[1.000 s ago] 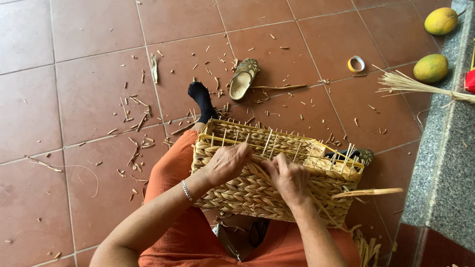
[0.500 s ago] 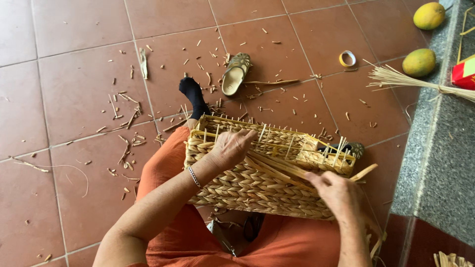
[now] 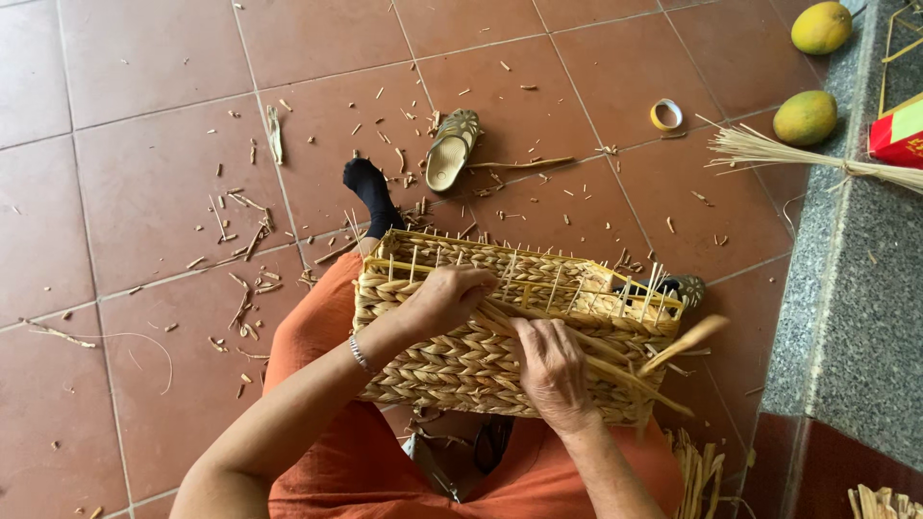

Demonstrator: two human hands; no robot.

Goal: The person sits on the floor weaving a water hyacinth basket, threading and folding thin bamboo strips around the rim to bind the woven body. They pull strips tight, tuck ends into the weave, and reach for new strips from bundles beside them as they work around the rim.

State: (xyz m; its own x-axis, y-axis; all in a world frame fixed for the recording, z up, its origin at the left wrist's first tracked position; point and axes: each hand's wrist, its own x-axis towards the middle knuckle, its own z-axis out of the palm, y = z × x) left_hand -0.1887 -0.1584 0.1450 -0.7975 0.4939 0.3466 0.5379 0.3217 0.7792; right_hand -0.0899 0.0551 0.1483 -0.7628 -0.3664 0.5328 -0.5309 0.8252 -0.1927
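Observation:
A rectangular straw basket point(image 3: 452, 370), partly woven, rests on my lap over orange trousers. My left hand point(image 3: 444, 300) presses on its upper rim, fingers curled over the braided strands; a thin bracelet sits on that wrist. My right hand point(image 3: 550, 363) lies on the basket's side and pinches a bundle of loose straw strands point(image 3: 663, 356) that run out to the right. Thin upright stakes point(image 3: 538, 279) stick up along the rim.
Straw scraps litter the red tiled floor point(image 3: 144, 192). A beige sandal point(image 3: 450, 149) and a tape roll point(image 3: 665, 114) lie beyond the basket. Two yellow-green fruits point(image 3: 806, 117), a straw bundle point(image 3: 798, 156) and a red box point(image 3: 899, 130) sit by the grey stone ledge at right.
My right hand has come back from the basket's right end toward its middle, drawing the loose strands along. The left hand stays on the rim. The camera view has shifted slightly.

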